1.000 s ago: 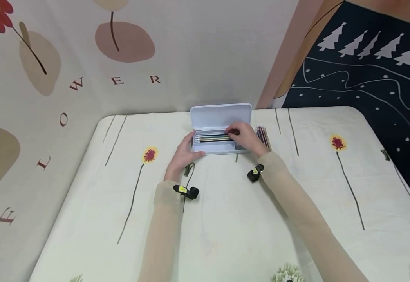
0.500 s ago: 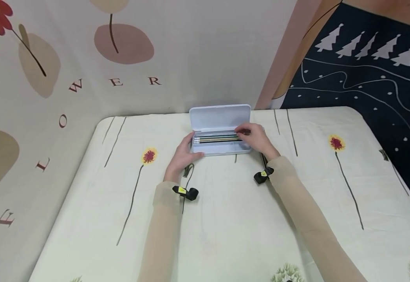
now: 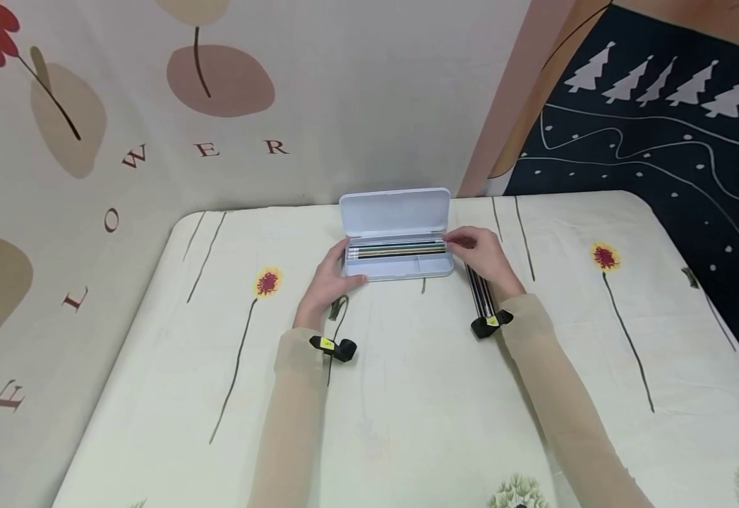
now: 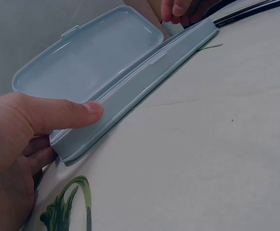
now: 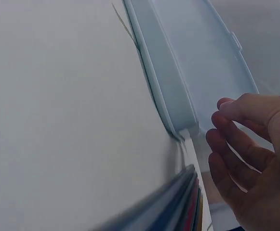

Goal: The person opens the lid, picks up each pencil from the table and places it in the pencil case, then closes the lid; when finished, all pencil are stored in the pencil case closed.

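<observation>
A pale blue pencil case [image 3: 382,269] lies on the table with its lid [image 3: 394,213] raised. Several pencils [image 3: 397,250] lie side by side in its long compartment. My left hand [image 3: 327,283] grips the left end of the case, and in the left wrist view the thumb [image 4: 77,114] presses on the front wall. At the right end hovers my right hand [image 3: 485,255], fingers loosely bent; the right wrist view shows nothing between thumb and fingers. A bundle of loose pencils [image 3: 480,291] lies just right of the case, partly hidden by the right hand and wrist camera.
A white tablecloth [image 3: 407,409] with printed flowers covers the table. Behind the case hangs a pale fabric wall [image 3: 382,106] with printed letters; a dark tree-patterned cloth [image 3: 661,148] hangs at the right.
My right hand has moved right, from over the pencils in the case to its right end, uncovering more of the pencils inside. The left hand has stayed on the case.
</observation>
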Motion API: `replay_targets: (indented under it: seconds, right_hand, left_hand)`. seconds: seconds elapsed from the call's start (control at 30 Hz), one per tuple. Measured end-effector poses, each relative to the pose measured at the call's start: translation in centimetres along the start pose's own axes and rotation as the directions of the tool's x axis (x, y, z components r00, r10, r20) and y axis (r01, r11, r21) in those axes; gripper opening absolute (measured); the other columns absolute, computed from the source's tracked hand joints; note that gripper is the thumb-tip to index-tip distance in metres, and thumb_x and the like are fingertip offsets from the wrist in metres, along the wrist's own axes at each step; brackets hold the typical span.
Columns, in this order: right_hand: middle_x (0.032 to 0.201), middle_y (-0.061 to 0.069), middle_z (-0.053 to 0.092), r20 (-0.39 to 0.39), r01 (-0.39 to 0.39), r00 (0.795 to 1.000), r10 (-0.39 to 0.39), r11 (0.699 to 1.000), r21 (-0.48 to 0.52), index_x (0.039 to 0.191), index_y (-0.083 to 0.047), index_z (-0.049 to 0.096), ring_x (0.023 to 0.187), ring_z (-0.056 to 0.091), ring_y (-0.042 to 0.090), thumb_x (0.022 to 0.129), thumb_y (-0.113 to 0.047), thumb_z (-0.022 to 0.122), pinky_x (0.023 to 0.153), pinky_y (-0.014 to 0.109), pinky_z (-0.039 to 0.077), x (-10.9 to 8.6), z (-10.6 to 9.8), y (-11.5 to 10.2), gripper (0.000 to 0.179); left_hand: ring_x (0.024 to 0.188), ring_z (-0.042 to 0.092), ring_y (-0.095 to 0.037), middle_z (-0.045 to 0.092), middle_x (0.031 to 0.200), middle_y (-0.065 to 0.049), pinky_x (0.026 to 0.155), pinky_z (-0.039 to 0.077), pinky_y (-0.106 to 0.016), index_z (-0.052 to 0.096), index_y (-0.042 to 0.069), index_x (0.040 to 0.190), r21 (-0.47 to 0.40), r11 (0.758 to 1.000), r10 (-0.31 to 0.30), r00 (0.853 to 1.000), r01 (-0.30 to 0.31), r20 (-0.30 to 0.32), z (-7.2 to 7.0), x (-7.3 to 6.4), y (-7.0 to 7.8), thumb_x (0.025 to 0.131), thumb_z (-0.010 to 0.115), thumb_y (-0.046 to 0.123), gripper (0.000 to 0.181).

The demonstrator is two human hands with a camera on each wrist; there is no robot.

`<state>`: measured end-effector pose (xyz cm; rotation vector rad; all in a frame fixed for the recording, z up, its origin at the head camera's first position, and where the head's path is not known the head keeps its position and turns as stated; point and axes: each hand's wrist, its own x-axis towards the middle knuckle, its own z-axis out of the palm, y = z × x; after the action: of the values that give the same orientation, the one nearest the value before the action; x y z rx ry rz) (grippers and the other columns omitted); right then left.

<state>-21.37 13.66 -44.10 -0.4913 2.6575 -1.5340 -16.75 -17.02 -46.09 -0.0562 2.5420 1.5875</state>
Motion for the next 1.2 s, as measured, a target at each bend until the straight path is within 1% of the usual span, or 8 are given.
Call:
replay_targets:
  seconds: [0.17, 0.3, 0.47, 0.73, 0.83, 0.97, 1.1, 1.2]
  right_hand:
    - [0.117, 0.019, 0.063, -0.030, -0.034, 0.999, 0.035, 0.999, 0.011, 0.110, 0.003, 0.068, 0.105, 0.059, 0.031, 0.093, -0.002, 0.061, 0.091, 0.043, 0.048, -1.0, -0.7, 0.5, 0.020]
    - [0.117, 0.018, 0.064, -0.050, -0.060, 0.997, 0.060, 0.998, 0.007, 0.110, 0.002, 0.068, 0.101, 0.060, 0.029, 0.093, -0.003, 0.061, 0.089, 0.041, 0.048, -1.6, -1.2, 0.8, 0.020]
    - [0.112, 0.018, 0.066, -0.069, -0.100, 0.993, 0.099, 0.995, -0.013, 0.110, 0.002, 0.068, 0.096, 0.060, 0.027, 0.093, -0.005, 0.062, 0.084, 0.036, 0.048, -2.4, -2.0, 1.1, 0.019]
    - [0.110, 0.021, 0.065, -0.066, -0.149, 0.987, 0.146, 0.988, -0.042, 0.111, 0.004, 0.067, 0.097, 0.059, 0.031, 0.093, -0.005, 0.062, 0.088, 0.043, 0.045, -3.3, -3.3, 1.9, 0.021]
    - [0.109, 0.022, 0.065, -0.064, -0.169, 0.984, 0.165, 0.984, -0.054, 0.111, 0.005, 0.067, 0.099, 0.059, 0.032, 0.093, -0.006, 0.063, 0.088, 0.043, 0.045, -3.5, -3.7, 2.4, 0.021]
    - [0.109, 0.022, 0.065, -0.054, -0.192, 0.981, 0.189, 0.979, -0.065, 0.111, 0.005, 0.067, 0.099, 0.059, 0.032, 0.092, -0.004, 0.062, 0.086, 0.040, 0.045, -3.7, -3.9, 2.7, 0.022]
    - [0.106, 0.020, 0.066, -0.037, -0.201, 0.979, 0.199, 0.977, -0.071, 0.110, 0.005, 0.067, 0.094, 0.058, 0.029, 0.090, -0.005, 0.063, 0.078, 0.033, 0.045, -3.8, -3.9, 2.7, 0.022]
    - [0.103, 0.019, 0.066, -0.043, -0.201, 0.979, 0.198, 0.977, -0.071, 0.108, 0.005, 0.067, 0.090, 0.057, 0.027, 0.089, -0.006, 0.064, 0.075, 0.030, 0.043, -3.8, -3.7, 2.8, 0.022]
  left_hand:
    - [0.144, 0.015, -0.024, 0.026, 0.156, -0.007, 0.116, 0.010, -0.044, 0.024, 0.012, 0.154, -0.003, 1.000, -0.002, 1.000, 0.002, 0.001, 0.0, -0.1, 0.1, 0.080, 0.076, 0.008, 0.090]
    - [0.144, 0.015, -0.024, 0.026, 0.156, -0.008, 0.116, 0.010, -0.044, 0.024, 0.013, 0.154, 0.001, 1.000, -0.004, 1.000, 0.004, 0.002, -0.1, -0.1, 0.1, 0.080, 0.076, 0.009, 0.090]
    - [0.144, 0.015, -0.024, 0.026, 0.156, -0.007, 0.116, 0.010, -0.044, 0.024, 0.013, 0.154, 0.003, 1.000, -0.002, 1.000, 0.002, 0.006, -0.1, 0.0, -0.1, 0.080, 0.076, 0.010, 0.090]
    - [0.145, 0.013, -0.025, 0.025, 0.157, -0.007, 0.116, 0.010, -0.043, 0.025, 0.012, 0.153, 0.001, 1.000, 0.011, 1.000, -0.011, 0.007, -0.2, 0.0, 0.0, 0.080, 0.076, 0.010, 0.090]
    - [0.145, 0.014, -0.025, 0.025, 0.157, -0.007, 0.116, 0.010, -0.044, 0.025, 0.013, 0.153, 0.007, 1.000, 0.012, 1.000, -0.012, 0.005, -0.2, 0.0, -0.1, 0.079, 0.076, 0.011, 0.090]
    - [0.145, 0.014, -0.025, 0.025, 0.157, -0.007, 0.116, 0.010, -0.044, 0.025, 0.013, 0.154, 0.010, 1.000, 0.011, 1.000, -0.011, 0.006, -0.2, 0.0, 0.0, 0.080, 0.076, 0.011, 0.090]
    - [0.145, 0.013, -0.024, 0.025, 0.157, -0.007, 0.116, 0.010, -0.044, 0.025, 0.013, 0.154, 0.004, 1.000, 0.014, 1.000, -0.014, 0.010, -0.2, 0.0, -0.1, 0.080, 0.076, 0.010, 0.090]
    - [0.145, 0.014, -0.025, 0.026, 0.157, -0.007, 0.116, 0.009, -0.044, 0.025, 0.012, 0.153, 0.000, 1.000, 0.019, 1.000, -0.019, 0.009, -0.1, 0.0, -0.1, 0.080, 0.076, 0.009, 0.090]
